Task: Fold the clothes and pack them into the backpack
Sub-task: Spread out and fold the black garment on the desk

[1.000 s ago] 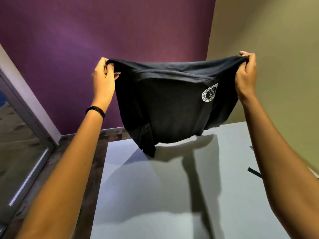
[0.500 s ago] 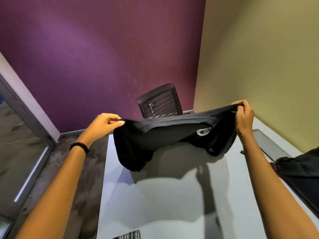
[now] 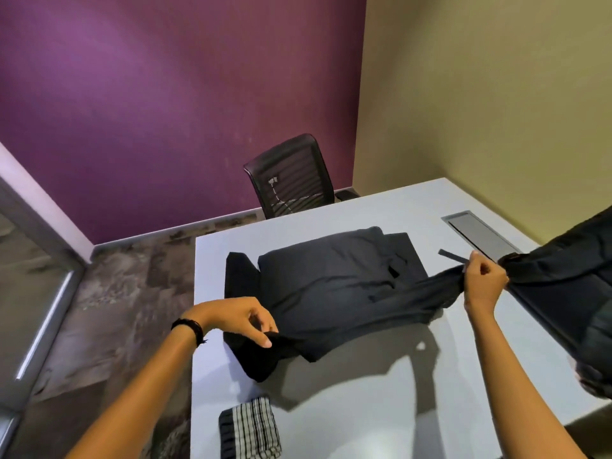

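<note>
Rm: purple wall [image 3: 165, 94] far, beige wall [image 3: 480, 94] right, mesh chair [image 3: 291, 180] at far side, grey tabletop [image 3: 364, 409] centre.

Item 1: black shirt [image 3: 331, 286]. Was held up in the air btwn both hands a sec ago; now laid on the tabletop, far part flat, near edge not yet let go.
Item 2: left hand [image 3: 238, 318], black wristband [image 3: 192, 327]. Fingers [image 3: 265, 341] pinched on shirt's near-left corner, low at the surface.
Item 3: right hand [image 3: 483, 286]. Fingers clamped on shirt's near-right edge, raised a little, cloth taut.
Item 4: backpack [image 3: 569, 293], right side of tabletop, just beside right hand; whether it is open, can't tell.
Item 5: folded checked cloth [image 3: 250, 429], near-left, apart from shirt.

Status (est.): spreading about done, folding can start; packing of this shirt not begun.

Edges/room: shirt's left sleeve sits close to tabletop's left edge, floor [image 3: 116, 309] beyond, so cloth may slip off that way. Right is crowded by backpack, loose strap [image 3: 452, 256], cable hatch [image 3: 480, 238]. Bare tabletop near-centre gives room to fold toward the person.
</note>
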